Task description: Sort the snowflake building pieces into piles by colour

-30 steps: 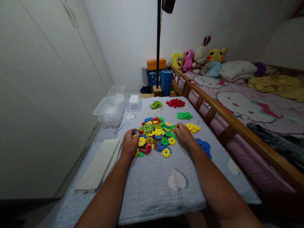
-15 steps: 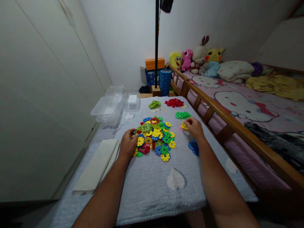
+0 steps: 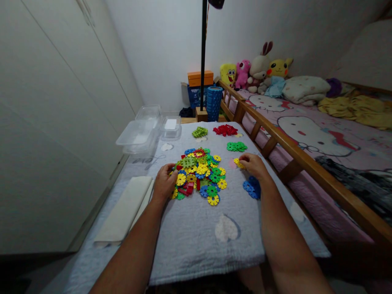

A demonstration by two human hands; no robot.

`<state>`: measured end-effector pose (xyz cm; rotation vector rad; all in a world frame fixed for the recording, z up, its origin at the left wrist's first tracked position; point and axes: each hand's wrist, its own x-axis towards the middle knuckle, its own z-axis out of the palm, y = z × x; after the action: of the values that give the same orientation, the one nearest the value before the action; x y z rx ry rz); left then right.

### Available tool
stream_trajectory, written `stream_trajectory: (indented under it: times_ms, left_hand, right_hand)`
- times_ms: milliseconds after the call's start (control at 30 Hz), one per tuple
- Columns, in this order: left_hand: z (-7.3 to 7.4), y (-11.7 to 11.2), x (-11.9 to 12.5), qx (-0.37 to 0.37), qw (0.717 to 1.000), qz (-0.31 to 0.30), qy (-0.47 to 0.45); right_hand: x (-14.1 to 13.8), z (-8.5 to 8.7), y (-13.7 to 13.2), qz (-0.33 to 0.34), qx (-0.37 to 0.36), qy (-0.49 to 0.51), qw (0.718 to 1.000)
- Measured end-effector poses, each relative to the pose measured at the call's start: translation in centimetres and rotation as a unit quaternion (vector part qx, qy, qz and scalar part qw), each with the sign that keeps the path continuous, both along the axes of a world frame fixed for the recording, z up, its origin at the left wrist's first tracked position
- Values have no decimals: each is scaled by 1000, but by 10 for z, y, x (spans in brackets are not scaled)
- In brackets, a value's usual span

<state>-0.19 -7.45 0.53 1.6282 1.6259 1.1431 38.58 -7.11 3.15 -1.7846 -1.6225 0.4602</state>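
Note:
A mixed heap of plastic flower-shaped discs in yellow, blue, green and red lies on a grey quilted cloth. My left hand rests curled at the heap's left edge, fingers touching a yellow disc. My right hand is curled over the small yellow pile right of the heap, fingertips pinched on a yellow disc. Sorted piles lie around: blue just under my right wrist, green, red and light green farther back.
Clear plastic containers stand at the cloth's far left. A folded cream cloth lies at the left. A wooden bed rail runs along the right, with plush toys behind. A black pole rises at the back.
My right hand left the heap's right edge and moved right to the yellow pile, where it stays. My left hand has barely shifted at the heap's left edge.

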Motion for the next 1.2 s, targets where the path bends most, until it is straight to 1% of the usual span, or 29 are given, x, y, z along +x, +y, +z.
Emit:
stream_trajectory:
  times_ms: [67, 200, 300, 333, 400, 500, 600, 700, 800, 900, 1067, 1200]
  left_hand:
    - [1, -1, 0, -1, 1000, 2, 4]
    - [-2, -1, -1, -1, 1000, 0, 0]
    - [-4, -1, -2, -1, 1000, 0, -6]
    - [-4, -1, -2, 0, 1000, 1, -5]
    - [-5, -1, -2, 2, 1000, 2, -1]
    - [-4, 0, -2, 0, 1000, 1, 2]
    - [-4, 0, -2, -3, 1000, 1, 0]
    - [-6, 1, -3, -3, 1000, 2, 1]
    - [-9, 1, -3, -1, 1000, -4, -5]
    - [-9, 2, -3, 0, 1000, -6, -7]
    - [-4, 0, -2, 0, 1000, -3, 1]
    - [-1, -1, -1, -2, 1000, 2, 6]
  right_hand:
    - [-5, 0, 1, 3, 14, -50, 999]
    - [-7, -2, 1, -26, 47, -149, 987]
    - [-7, -1, 1, -41, 74, -163, 983]
    - [-8, 0, 1, -37, 84, -162, 983]
    - [-17, 1, 1, -7, 94, -161, 982]
    - [-40, -2, 1, 51, 80, -171, 981]
    - [-65, -10, 3, 72, 58, -188, 978]
    - [-81, -19, 6, 92, 34, -203, 974]
    - [-87, -22, 8, 103, 19, -208, 972]
    - [-88, -19, 9, 96, 16, -220, 971]
    - [-88, -11, 9, 96, -1, -237, 967]
    - [-86, -10, 8, 96, 4, -240, 966]
